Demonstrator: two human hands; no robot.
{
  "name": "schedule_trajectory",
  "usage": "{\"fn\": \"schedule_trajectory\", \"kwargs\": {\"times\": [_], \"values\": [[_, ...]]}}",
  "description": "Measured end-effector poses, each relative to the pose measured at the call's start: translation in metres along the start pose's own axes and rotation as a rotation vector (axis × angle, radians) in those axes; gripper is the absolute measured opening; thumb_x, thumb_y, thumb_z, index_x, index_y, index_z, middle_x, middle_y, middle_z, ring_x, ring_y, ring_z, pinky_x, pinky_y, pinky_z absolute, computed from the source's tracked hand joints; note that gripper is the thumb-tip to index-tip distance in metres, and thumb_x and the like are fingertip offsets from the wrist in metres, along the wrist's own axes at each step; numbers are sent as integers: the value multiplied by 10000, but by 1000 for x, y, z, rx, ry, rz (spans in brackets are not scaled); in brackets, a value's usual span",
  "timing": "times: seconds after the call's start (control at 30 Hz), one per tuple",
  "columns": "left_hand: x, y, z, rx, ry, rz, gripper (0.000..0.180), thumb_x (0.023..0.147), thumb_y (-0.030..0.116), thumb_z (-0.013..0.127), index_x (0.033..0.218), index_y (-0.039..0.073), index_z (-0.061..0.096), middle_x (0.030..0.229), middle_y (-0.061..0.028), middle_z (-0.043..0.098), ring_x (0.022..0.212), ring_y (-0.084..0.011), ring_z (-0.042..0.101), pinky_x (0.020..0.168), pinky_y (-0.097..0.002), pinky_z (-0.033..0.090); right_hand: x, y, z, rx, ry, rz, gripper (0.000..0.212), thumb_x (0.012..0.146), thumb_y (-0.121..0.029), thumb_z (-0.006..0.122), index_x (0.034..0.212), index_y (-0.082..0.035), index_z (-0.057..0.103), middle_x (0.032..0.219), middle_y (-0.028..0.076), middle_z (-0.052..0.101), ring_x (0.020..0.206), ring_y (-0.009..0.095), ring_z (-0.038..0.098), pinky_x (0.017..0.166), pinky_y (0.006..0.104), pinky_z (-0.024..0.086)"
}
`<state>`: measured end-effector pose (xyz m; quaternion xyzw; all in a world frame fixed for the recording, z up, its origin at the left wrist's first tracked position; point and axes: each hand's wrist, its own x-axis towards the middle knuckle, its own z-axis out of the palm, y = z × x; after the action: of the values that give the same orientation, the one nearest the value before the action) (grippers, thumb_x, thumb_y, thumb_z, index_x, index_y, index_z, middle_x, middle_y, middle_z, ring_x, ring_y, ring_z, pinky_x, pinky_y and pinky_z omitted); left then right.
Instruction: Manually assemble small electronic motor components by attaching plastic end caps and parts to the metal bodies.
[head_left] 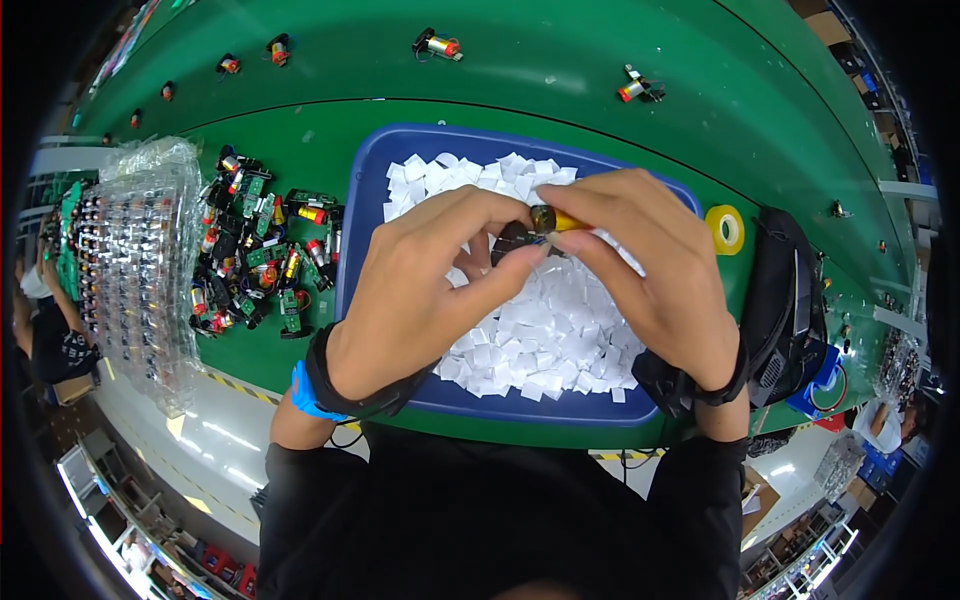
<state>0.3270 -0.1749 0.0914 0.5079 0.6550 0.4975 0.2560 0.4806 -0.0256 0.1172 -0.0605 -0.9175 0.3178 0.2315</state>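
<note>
Over a blue tray (pixel 445 405) full of small white paper pieces (pixel 540 335), my two hands hold a small electronic assembly between them. My left hand (pixel 410 275), coming from the left, pinches the assembly's black part (pixel 511 238) with thumb and fingers. From the other side, my right hand (pixel 660 270) grips its dark-and-yellow cylinder (pixel 566 220) between thumb and fingertips. Thin wires seem to show where the fingertips meet. Much of the assembly is hidden behind my fingers.
A pile of similar assemblies (pixel 262 255) with green boards lies left of the tray, beside stacked clear plastic trays (pixel 145 270). At the right are a yellow tape roll (pixel 725 230) and a black bag (pixel 775 310). More assemblies (pixel 437 45) sit along the green surface beyond.
</note>
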Motion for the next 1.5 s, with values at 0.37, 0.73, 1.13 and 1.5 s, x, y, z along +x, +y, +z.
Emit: {"fn": "schedule_trajectory", "kwargs": {"times": [0.37,0.73,1.13,1.5], "values": [[-2,1,2,-320,-68,-165,100,914,27,520,1010,45,541,913,-74,576,849,-187,595,759,-310,476,0,-3,2,51,24,2,291,682,-51,862,922,-44,697,917,74,689,852,237,622,761,341,481],[9,-3,-17,-1256,-243,-566,208,979,145,505,1102,-8,575,1210,-119,600,1130,-195,536,1023,-354,387,0,-1,7,-83,18,-258,299,658,-39,849,912,-38,691,986,82,717,861,272,611,802,409,531],[2,0,-16,-650,-290,-468,286,929,-51,504,1211,-46,548,1063,-101,642,761,-149,661,635,-276,571,2,-5,11,-229,139,-290,181,665,-51,755,835,-22,701,919,40,715,782,211,608,681,345,519],[1,7,-3,-697,-150,-287,329,899,-12,684,1197,-45,548,1066,-112,641,866,-115,618,624,-254,607,2,-17,1,-434,89,-301,228,689,-77,811,906,-56,743,1004,61,735,889,206,642,826,434,535]]}}
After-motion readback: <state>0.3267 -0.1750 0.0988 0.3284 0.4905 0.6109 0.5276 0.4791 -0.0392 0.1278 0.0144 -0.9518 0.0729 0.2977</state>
